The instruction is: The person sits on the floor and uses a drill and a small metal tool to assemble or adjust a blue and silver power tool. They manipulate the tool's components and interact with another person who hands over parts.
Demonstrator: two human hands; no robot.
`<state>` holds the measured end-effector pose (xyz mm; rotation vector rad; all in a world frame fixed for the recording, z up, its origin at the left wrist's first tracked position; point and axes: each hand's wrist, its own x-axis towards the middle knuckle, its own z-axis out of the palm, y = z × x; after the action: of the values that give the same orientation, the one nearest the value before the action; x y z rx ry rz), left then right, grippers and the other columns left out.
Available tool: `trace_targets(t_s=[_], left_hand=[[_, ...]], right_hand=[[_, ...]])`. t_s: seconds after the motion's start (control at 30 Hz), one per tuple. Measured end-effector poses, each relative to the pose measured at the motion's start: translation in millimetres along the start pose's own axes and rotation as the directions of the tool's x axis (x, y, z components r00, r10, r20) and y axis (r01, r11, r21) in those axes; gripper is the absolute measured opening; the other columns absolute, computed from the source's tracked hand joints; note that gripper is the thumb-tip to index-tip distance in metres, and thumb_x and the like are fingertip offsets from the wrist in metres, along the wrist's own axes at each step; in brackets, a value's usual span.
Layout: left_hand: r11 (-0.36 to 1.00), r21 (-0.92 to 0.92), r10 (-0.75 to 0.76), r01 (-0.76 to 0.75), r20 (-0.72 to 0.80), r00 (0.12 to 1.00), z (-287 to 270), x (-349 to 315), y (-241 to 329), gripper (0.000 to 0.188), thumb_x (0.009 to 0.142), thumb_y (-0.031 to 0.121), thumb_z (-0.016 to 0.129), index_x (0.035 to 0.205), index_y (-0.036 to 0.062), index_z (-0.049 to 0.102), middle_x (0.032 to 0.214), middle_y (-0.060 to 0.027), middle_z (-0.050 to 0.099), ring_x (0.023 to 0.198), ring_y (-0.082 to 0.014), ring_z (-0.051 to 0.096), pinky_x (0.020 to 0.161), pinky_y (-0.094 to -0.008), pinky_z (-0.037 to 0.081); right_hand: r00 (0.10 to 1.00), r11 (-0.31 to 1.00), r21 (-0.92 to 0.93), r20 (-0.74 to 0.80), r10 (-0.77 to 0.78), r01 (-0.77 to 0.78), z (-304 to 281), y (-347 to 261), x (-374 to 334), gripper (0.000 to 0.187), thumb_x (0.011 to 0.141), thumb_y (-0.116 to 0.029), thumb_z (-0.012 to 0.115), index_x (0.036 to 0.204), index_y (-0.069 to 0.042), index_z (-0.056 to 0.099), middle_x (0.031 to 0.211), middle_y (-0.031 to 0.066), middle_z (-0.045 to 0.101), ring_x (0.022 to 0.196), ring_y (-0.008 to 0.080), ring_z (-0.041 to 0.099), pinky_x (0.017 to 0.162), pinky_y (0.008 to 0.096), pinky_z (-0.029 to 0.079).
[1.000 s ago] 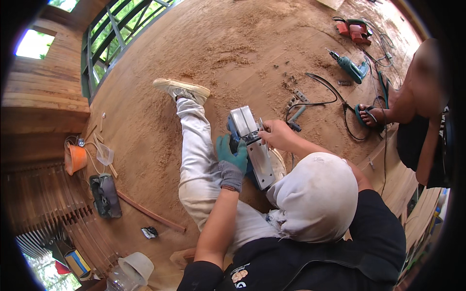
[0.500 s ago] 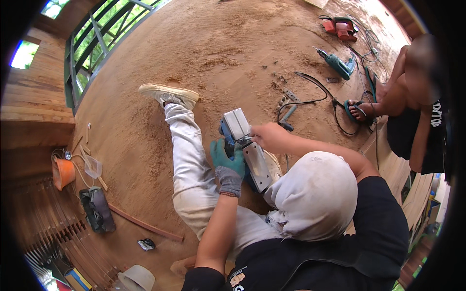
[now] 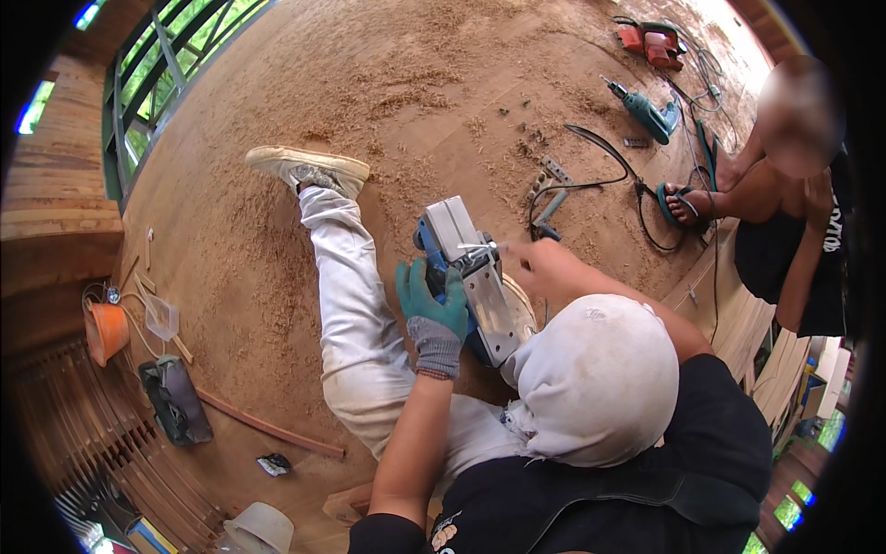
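Observation:
An electric hand planer [image 3: 492,314] lies with its flat metal sole turned up between my legs. My left hand [image 3: 434,297], in a teal and grey glove, is wrapped round its blue body from the left. Over the slot between the two sole plates sits a small shiny metal wrench-like tool [image 3: 477,247]. At that tool's right end is my bare right hand [image 3: 520,262], smeared by motion; its fingers appear closed on the tool. The blade area under the tool is partly hidden.
Sawdust covers the floor [image 3: 406,111]. A teal drill [image 3: 649,115], a red power tool [image 3: 660,46], a power strip [image 3: 551,185] and loose cords lie to the right. A person in sandals [image 3: 688,205] sits there. An orange container [image 3: 107,332] and wood strips [image 3: 268,425] are at left.
The small metal tool now shows across the planer's slot. My right hand has shifted slightly right and is blurred. My left hand keeps its hold on the planer.

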<state>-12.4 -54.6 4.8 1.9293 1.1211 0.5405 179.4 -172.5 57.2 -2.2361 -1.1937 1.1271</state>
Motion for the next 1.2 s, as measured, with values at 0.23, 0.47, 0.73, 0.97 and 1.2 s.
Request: trace_targets(t_s=[0.23,0.47,0.73,0.97,1.2], left_hand=[[0.992,0.114,0.065,-0.060,-0.045,0.997,3,-5,-9,0.053,0.092,0.030,0.070,0.130,-0.0042,0.057,0.141,-0.0306,0.048,0.130,-0.0464,0.048,0.111,-0.0468,0.039],[0.989,0.139,0.052,-0.054,0.022,0.998,6,2,-20,0.053,0.092,0.029,0.072,0.128,-0.0072,0.056,0.137,-0.0331,0.051,0.130,-0.0475,0.048,0.109,-0.0511,0.040],[0.993,0.114,-0.003,-0.002,0.044,0.999,2,0,-17,0.055,0.091,0.028,0.070,0.132,-0.0065,0.055,0.143,-0.0332,0.046,0.134,-0.0461,0.046,0.110,-0.0494,0.039],[0.996,0.080,0.051,-0.049,-0.018,0.999,5,-3,-16,0.054,0.089,0.026,0.071,0.130,-0.0063,0.056,0.141,-0.0316,0.048,0.131,-0.0456,0.047,0.110,-0.0494,0.039],[0.997,0.070,-0.041,0.036,0.067,0.997,1,1,-13,0.052,0.090,0.027,0.070,0.130,-0.0052,0.057,0.144,-0.0325,0.047,0.136,-0.0456,0.044,0.113,-0.0499,0.036]], right_hand=[[0.959,0.893,0.431,0.176,-0.222,0.128,-17,-12,9,0.059,0.083,-0.002,0.054,0.141,-0.010,0.059,0.076,0.0121,0.064,0.069,0.0169,0.057,0.066,0.0342,0.048],[0.995,0.994,-0.112,0.101,0.023,-0.012,-11,-7,-7,0.060,0.084,-0.019,0.061,0.141,-0.005,0.052,0.094,0.0310,0.068,0.094,0.0442,0.068,0.080,0.0526,0.054],[0.898,0.942,0.228,0.309,-0.312,0.248,-15,-11,-1,0.047,0.085,-0.014,0.058,0.130,-0.005,0.067,0.092,0.0259,0.070,0.083,0.0362,0.069,0.076,0.0463,0.053],[0.973,0.873,0.472,-0.231,-0.010,0.121,-6,1,5,0.048,0.086,-0.013,0.056,0.133,-0.004,0.064,0.111,0.0256,0.072,0.098,0.0273,0.071,0.087,0.0430,0.054],[0.908,0.981,-0.154,0.417,-0.041,0.115,-4,-1,2,0.049,0.086,-0.013,0.056,0.134,-0.003,0.064,0.103,0.0260,0.072,0.097,0.0359,0.069,0.085,0.0429,0.053]])
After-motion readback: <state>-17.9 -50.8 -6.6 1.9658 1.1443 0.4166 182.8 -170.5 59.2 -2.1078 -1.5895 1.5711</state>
